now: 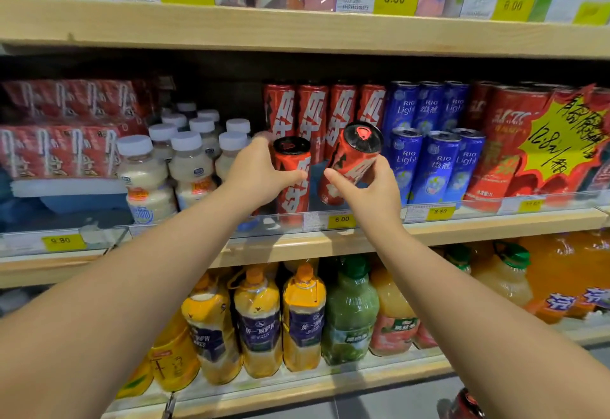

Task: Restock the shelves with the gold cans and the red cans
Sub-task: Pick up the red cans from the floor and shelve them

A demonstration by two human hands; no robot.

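My left hand (255, 172) grips an upright red can (293, 181) with a black top, standing at the front of the middle shelf (297, 247). My right hand (374, 187) holds a second red can (351, 161), tilted with its top leaning right, just above the shelf beside the first. Behind them stands a row of several more red cans (325, 108). No gold cans are visible.
Blue cans (435, 161) stand right of the red ones, white-capped milky bottles (185, 167) to the left. A clear plastic rail with price tags (341, 220) fronts the shelf. Large juice bottles (257, 323) fill the shelf below. A red can (467, 403) shows at bottom right.
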